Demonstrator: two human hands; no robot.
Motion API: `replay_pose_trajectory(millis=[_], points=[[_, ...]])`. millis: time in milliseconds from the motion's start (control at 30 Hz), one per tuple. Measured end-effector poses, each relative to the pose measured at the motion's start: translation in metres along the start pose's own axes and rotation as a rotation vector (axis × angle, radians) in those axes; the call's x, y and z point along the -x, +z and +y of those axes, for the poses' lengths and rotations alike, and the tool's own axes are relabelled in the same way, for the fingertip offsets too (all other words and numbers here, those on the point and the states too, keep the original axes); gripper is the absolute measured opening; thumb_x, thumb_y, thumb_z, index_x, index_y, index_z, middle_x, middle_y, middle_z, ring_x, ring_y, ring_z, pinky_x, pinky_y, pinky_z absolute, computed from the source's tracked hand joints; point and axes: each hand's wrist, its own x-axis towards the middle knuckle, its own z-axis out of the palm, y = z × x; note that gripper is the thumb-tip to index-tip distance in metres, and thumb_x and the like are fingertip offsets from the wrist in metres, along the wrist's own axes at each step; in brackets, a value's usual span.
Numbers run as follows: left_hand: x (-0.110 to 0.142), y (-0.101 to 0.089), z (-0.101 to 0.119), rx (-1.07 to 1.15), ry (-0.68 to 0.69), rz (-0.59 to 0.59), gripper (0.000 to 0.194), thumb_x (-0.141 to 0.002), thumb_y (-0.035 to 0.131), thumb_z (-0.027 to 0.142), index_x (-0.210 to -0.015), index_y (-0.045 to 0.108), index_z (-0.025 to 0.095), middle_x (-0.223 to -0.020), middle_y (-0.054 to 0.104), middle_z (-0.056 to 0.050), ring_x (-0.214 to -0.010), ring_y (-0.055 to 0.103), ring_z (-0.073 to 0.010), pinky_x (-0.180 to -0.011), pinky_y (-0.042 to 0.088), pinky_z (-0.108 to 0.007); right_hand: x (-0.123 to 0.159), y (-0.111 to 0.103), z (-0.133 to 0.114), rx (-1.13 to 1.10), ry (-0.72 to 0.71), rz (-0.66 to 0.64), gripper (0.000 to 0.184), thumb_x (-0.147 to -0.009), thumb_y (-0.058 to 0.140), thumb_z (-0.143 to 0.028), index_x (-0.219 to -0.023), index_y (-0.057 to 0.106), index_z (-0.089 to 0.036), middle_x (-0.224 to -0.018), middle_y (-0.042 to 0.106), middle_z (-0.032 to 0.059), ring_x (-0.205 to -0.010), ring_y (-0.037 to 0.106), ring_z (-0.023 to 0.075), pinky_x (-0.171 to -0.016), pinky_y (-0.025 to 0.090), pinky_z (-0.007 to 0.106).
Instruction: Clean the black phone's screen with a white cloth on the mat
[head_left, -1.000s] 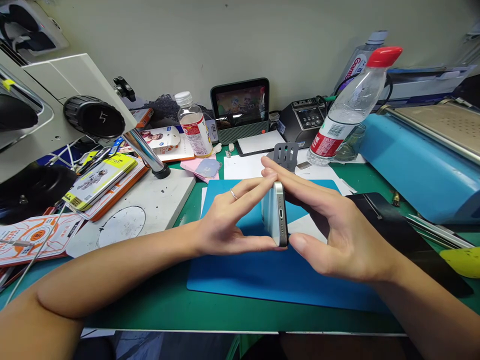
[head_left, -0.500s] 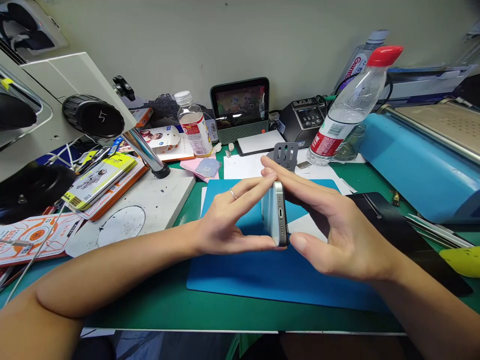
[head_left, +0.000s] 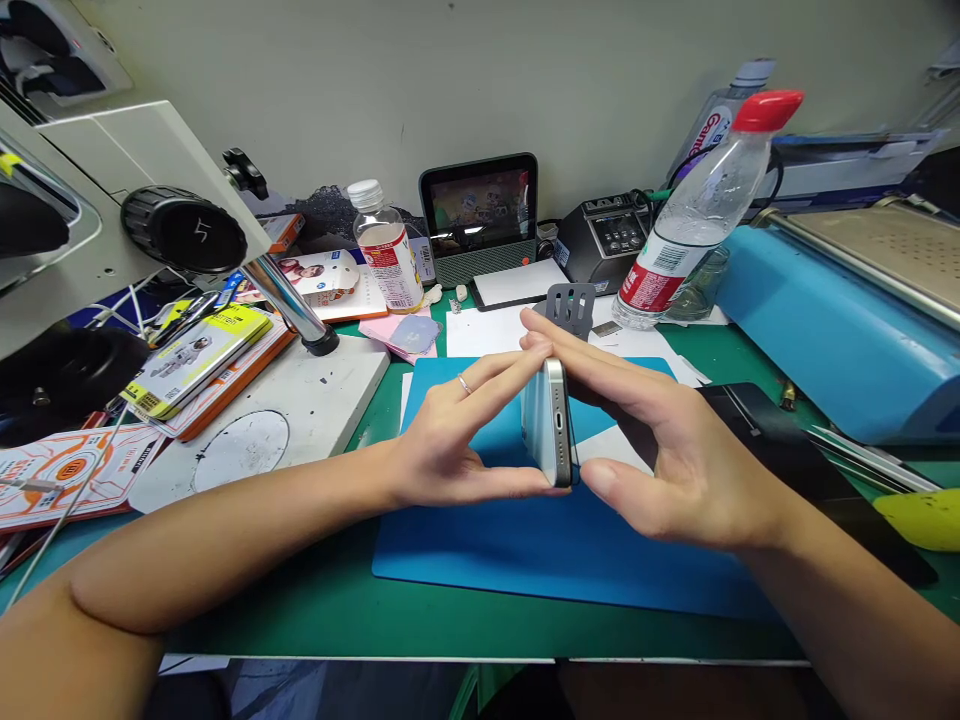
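Note:
A smartphone [head_left: 557, 425] stands on its long edge above the blue mat [head_left: 480, 555], its charging-port end facing me. My left hand [head_left: 450, 440], with a ring on one finger, grips its pale back side, thumb at the lower corner and fingers at the upper edge. My right hand [head_left: 682, 460] holds the dark screen side [head_left: 573, 440], fingers along the top and thumb close to the lower corner. A thin gap shows between the screen and the silver frame at this end. The phone's far end is hidden.
At left are a microscope stand [head_left: 300, 395] and stacked boxes [head_left: 202, 355]. Two bottles, the nearer red-capped [head_left: 660, 265], stand at back right beside a blue machine [head_left: 840, 330]. A small display [head_left: 480, 215] is behind. A black strip [head_left: 817, 480] lies at right.
The screen side has parted slightly from the phone's frame at the near end, opening a narrow gap. Both hands stay in almost the same place.

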Motion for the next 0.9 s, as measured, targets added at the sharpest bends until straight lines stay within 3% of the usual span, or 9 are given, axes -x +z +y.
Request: replay_pose_trajectory(millis=[267,500,733,900], points=[[-0.0012,-0.0003,0.0013,0.019,-0.02,0.004,0.099,-0.082,0.084,0.046,-0.162,0.034,0.019,-0.152,0.057,-0.018,-0.132,0.062,-0.0298,-0.109,0.056,-0.041,0.0005,0.0008,0.0021,-0.04,0.011,0.007,0.091,-0.074,0.068,-0.018,-0.159,0.042,-0.032,-0.168,0.037,-0.0012,-0.154,0.034,0.0356,-0.124,0.036,0.055],[-0.0008,-0.0004,-0.0003,0.043,-0.006,0.013,0.099,-0.081,0.085,0.047,-0.16,0.037,0.013,-0.148,0.06,-0.02,-0.135,0.061,-0.0299,-0.113,0.053,-0.039,0.0008,0.0019,0.0029,-0.096,0.019,0.026,0.09,-0.075,0.067,-0.015,-0.159,0.04,-0.038,-0.167,0.04,-0.0055,-0.152,0.04,0.0307,-0.124,0.038,0.048],[-0.0014,-0.0016,-0.0006,0.045,-0.019,0.005,0.1,-0.08,0.085,0.048,-0.162,0.034,0.021,-0.149,0.06,-0.017,-0.134,0.062,-0.0312,-0.111,0.054,-0.042,0.0012,0.0004,0.0041,-0.089,0.037,0.027,0.092,-0.075,0.067,-0.016,-0.16,0.039,-0.038,-0.168,0.037,-0.0057,-0.154,0.036,0.0331,-0.125,0.036,0.051],[-0.0015,-0.0017,-0.0017,0.069,-0.002,0.018,0.099,-0.08,0.087,0.043,-0.16,0.037,0.013,-0.148,0.06,-0.02,-0.135,0.061,-0.0306,-0.115,0.051,-0.038,-0.0003,0.0026,0.0015,-0.128,0.027,0.048,0.089,-0.074,0.066,-0.014,-0.156,0.044,-0.041,-0.167,0.041,-0.0063,-0.154,0.036,0.0315,-0.125,0.036,0.051]])
